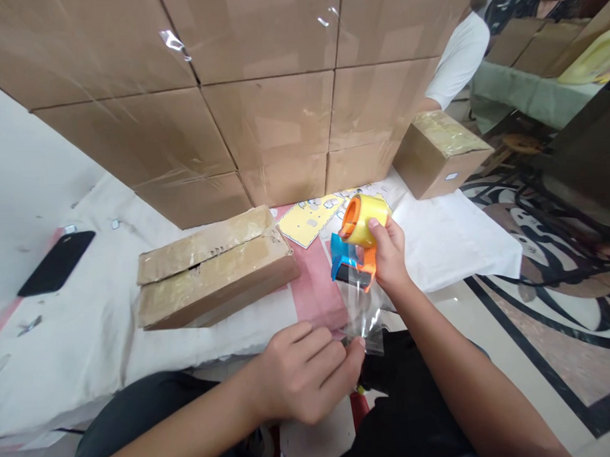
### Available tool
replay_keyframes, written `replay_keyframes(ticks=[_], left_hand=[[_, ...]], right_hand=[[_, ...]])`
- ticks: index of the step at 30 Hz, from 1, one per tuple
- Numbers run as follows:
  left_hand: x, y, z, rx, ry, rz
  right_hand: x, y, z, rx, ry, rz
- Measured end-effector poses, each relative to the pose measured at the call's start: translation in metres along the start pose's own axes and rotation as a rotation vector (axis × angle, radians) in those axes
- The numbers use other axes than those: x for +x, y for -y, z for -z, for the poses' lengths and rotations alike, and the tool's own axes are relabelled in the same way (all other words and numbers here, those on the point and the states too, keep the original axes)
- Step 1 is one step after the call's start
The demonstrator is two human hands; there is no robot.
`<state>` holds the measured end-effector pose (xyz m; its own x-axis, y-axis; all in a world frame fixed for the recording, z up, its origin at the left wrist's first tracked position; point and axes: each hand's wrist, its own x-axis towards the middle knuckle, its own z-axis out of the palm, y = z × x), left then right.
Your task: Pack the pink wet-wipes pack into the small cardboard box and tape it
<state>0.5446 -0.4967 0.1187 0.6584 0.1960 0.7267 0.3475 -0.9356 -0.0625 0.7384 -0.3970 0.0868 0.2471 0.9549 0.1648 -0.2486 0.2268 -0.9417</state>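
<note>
A wall of stacked cardboard boxes (260,90), glossy with clear tape, fills the back of the scene. Below it a white sheet (78,323) covers the floor, and off to the right a patterned floor (547,300) shows dark swirls. A person in a white shirt (459,56) stands at the far right, just behind a small taped box (440,154). Nearer, a flat, battered cardboard box (211,268) lies on the sheet, its top flaps taped over. A black phone (56,262) rests well to the left of it.

The right hand (388,252) is closed around a tape dispenser (358,243), orange and blue with a yellow roll, held up above the sheet just right of the flat box. A strip of clear tape (360,310) runs down from it to the left hand (303,372), whose fingertips pinch the free end close to the person's lap.
</note>
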Motion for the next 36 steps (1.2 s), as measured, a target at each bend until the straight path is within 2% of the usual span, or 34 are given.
replay_keyframes(ticks=[6,18,25,28,32,36], left_hand=[[-0.005,0.003,0.003,0.003,0.007,0.001],[-0.010,0.010,0.002,-0.026,-0.088,0.092],[-0.017,0.008,-0.008,-0.202,0.023,0.225],[-0.014,0.006,-0.013,-0.339,0.030,0.311],[-0.007,0.004,-0.012,-0.563,-0.036,0.559],[-0.004,0.001,-0.007,-0.653,-0.052,0.712]], right_hand=[[0.000,-0.006,-0.001,-0.028,-0.019,-0.006],[0.003,-0.001,0.001,-0.003,-0.041,0.053],[0.008,0.000,0.011,-0.032,-0.106,0.126],[0.010,0.000,0.015,-0.036,-0.124,0.151],[0.009,0.001,0.017,-0.013,-0.075,0.182],[0.008,0.003,0.018,-0.028,-0.113,0.240]])
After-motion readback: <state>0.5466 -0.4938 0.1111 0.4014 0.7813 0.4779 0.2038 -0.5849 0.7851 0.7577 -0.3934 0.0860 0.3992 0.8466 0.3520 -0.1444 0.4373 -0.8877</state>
